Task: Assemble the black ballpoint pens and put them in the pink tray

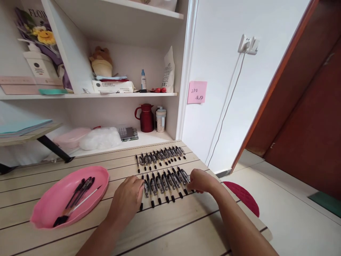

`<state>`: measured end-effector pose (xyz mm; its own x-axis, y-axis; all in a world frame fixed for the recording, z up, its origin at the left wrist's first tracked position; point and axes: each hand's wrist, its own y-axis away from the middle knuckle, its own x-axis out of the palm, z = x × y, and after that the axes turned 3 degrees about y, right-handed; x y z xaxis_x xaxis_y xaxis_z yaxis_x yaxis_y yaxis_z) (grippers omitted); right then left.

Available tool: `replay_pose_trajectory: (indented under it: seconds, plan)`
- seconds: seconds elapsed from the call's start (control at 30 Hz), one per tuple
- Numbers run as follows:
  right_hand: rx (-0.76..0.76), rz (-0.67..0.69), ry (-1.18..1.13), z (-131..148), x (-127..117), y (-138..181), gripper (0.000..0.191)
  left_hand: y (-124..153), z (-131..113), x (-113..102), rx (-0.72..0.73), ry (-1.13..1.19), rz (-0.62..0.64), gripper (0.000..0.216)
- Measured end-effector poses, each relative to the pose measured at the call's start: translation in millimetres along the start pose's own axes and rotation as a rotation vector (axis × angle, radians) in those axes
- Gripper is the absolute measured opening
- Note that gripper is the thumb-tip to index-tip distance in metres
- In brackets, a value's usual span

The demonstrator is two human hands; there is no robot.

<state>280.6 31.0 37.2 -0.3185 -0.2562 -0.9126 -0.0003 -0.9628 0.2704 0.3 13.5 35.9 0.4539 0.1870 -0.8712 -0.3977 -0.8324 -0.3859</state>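
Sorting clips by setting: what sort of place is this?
Probably a home or dorm study corner: a wood-look table against white shelving, with a red jug on a lower shelf.

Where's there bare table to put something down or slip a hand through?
Bare table lies between the forearms, nearer than the near pen row; another patch lies between the pink tray and the far pen row. It is crowded between the left hand and right hand, packed with pens; only a narrow strip parts the two rows.
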Motion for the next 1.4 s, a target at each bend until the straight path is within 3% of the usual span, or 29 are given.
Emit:
replay_pose_trajectory:
  seconds: [0.1, 0.17, 0.27, 0.33, 0.43, 0.53, 0.6, 0.67, 0.73, 0.97, 1.13, 1.27, 1.4]
  plan:
    - [-0.004, -0.085, -0.082, 6, -7, 7, 0.02, -1, -5, 4, -0.072, 0.239, -0.015, 0.025]
    - [-0.073, -0.111, -0.218, 16, -6, 12, 0.018, -1, -13, 10, -0.213, 0.542, 0.002, 0.026]
    - [-0.275, -0.029, -0.414, 39, 9, 19, 0.015, -1, -28, 20, -0.509, 1.13, 0.064, 0.041]
    - [-0.402, -0.022, -0.432, 54, 24, 22, 0.012, 0, -36, 25, -0.621, 1.453, 0.101, 0.04]
    - [-0.487, 0.023, -0.474, 67, 35, 24, 0.015, 2, -39, 30, -0.724, 1.68, 0.074, 0.022]
    - [-0.439, 0.06, -0.528, 57, 24, 22, 0.025, 2, -36, 31, -0.823, 1.732, 0.01, 0.015]
    - [-0.316, -0.126, -0.459, 41, 10, 18, 0.025, 2, -35, 30, -0.851, 1.741, -0.008, 0.015]
    - [-0.132, -0.358, -0.286, 23, 0, 12, 0.012, 2, -34, 29, -0.863, 1.743, -0.013, 0.014]
    - [0.015, -0.437, -0.14, 7, -1, 5, 0.013, 3, -36, 27, -0.855, 1.745, 0.004, 0.017]
    - [0.079, -0.353, -0.048, -3, 30, -13, 0.023, 5, -41, 25, -0.812, 1.705, 0.081, 0.025]
    - [0.08, -0.344, -0.017, -7, 29, -10, 0.025, 6, -42, 27, -0.705, 1.638, 0.117, 0.024]
    - [0.026, -0.342, -0.209, -11, 9, 2, 0.023, 8, -42, 30, -0.624, 1.592, 0.203, 0.023]
    - [-0.189, -0.245, -0.833, 10, -4, 8, 0.018, 9, -44, 30, -0.585, 1.557, 0.299, 0.021]
